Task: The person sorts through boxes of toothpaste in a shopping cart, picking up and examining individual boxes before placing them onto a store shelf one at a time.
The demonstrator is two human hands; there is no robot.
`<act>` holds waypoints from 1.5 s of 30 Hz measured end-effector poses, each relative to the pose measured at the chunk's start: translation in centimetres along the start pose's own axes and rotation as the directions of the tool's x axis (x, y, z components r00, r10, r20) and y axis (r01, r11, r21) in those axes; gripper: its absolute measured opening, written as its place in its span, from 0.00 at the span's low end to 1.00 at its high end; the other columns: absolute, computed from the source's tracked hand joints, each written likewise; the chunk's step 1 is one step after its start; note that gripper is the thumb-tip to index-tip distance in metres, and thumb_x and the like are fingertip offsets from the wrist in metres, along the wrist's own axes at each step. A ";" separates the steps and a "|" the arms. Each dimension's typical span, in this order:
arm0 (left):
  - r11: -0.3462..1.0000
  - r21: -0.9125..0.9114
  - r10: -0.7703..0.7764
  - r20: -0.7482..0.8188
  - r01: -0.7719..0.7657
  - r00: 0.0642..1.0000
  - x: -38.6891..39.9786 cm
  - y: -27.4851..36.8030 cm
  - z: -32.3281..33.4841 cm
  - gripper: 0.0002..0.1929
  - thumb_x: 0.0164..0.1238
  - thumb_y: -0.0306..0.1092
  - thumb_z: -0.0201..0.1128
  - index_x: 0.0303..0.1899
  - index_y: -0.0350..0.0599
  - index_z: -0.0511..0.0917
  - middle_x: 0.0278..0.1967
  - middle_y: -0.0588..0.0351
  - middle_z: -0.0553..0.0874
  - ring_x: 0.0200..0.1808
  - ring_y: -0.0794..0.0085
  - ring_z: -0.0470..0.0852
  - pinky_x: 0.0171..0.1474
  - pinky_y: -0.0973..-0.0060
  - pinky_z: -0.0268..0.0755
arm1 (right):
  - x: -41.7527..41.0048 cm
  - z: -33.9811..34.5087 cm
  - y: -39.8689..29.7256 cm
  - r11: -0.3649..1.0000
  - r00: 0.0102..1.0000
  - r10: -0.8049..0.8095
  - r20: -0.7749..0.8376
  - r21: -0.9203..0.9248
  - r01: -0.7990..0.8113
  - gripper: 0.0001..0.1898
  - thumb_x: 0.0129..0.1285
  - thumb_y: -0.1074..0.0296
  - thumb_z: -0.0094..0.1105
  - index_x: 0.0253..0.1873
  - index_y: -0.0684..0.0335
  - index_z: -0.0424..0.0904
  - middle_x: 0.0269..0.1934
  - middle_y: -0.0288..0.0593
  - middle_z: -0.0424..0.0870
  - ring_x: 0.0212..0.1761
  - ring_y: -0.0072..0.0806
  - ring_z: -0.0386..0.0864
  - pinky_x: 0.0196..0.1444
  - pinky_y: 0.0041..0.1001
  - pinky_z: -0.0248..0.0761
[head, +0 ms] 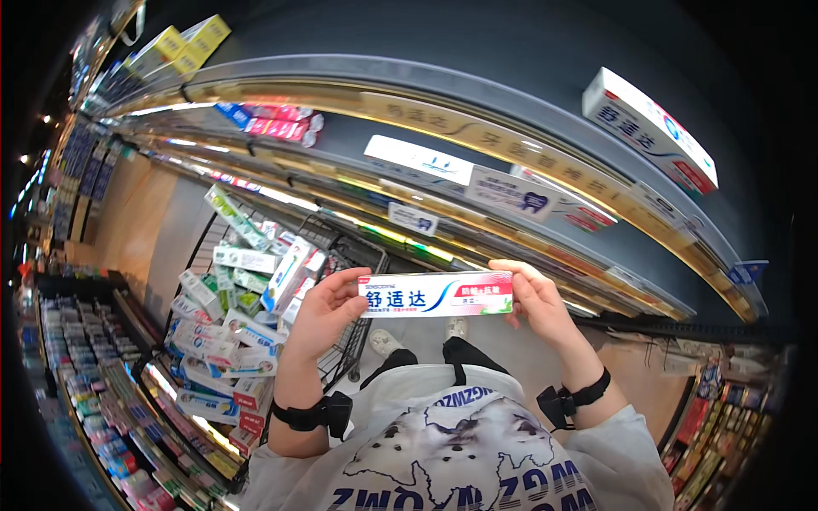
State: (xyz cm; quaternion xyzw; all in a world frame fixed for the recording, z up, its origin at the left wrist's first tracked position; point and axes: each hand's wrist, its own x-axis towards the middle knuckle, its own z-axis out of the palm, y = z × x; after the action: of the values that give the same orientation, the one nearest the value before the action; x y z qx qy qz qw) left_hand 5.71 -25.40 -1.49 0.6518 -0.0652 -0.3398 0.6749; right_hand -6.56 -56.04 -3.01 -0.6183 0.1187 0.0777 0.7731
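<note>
A white and red Sensodyne toothpaste box point(434, 294) is held level in front of the body, its printed front facing up. My left hand point(335, 310) grips its left end between thumb and fingers. At the right end, my right hand point(533, 297) pinches the box the same way. Beside my left hand stands a black wire shopping cart point(339, 358), heaped with many toothpaste boxes point(246, 259). Both wrists wear black straps with small devices.
Ahead run long store shelves point(358, 70) with price strips. A larger toothpaste box point(648, 131) stands on the upper shelf at right, yellow boxes point(185, 48) at far left, pink packs point(281, 124) lower down. Filled display racks point(96, 383) flank the lower left and lower right.
</note>
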 end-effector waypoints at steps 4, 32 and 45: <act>1.000 0.011 0.009 0.055 -0.010 0.998 1.9 0.1 2.1 0.23 0.65 0.23 0.63 0.62 0.35 0.71 0.49 0.49 0.84 0.48 0.74 0.82 0.53 0.77 0.75 | -1.4 -2.2 -0.2 1.000 0.999 0.013 -0.039 -0.005 -0.013 0.21 0.74 0.63 0.49 0.67 0.62 0.64 0.35 0.35 0.80 0.28 0.13 0.73 0.27 0.15 0.67; 0.705 0.595 0.526 -0.074 -0.386 0.847 16.9 -4.7 20.8 0.18 0.65 0.20 0.59 0.57 0.35 0.73 0.47 0.43 0.83 0.46 0.65 0.83 0.49 0.72 0.77 | 0.3 -13.5 2.7 0.859 0.579 -0.448 -0.681 -0.507 0.069 0.17 0.58 0.79 0.65 0.51 0.69 0.70 0.47 0.49 0.80 0.47 0.32 0.81 0.51 0.29 0.75; 0.322 0.844 0.630 0.147 -0.429 0.762 15.5 -3.9 20.4 0.23 0.60 0.25 0.63 0.59 0.38 0.72 0.54 0.41 0.81 0.52 0.45 0.79 0.55 0.59 0.72 | -0.2 -14.3 3.5 0.657 0.585 -0.574 -0.572 -0.749 -0.088 0.16 0.56 0.73 0.67 0.48 0.65 0.73 0.40 0.48 0.81 0.45 0.42 0.78 0.50 0.38 0.70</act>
State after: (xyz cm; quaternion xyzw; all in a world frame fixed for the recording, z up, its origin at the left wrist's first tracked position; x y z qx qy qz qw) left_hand 5.20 -50.52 -7.72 0.8642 -0.3592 0.0474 0.3492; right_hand -8.92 -69.19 -9.19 -0.8456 0.3034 -0.2745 0.3428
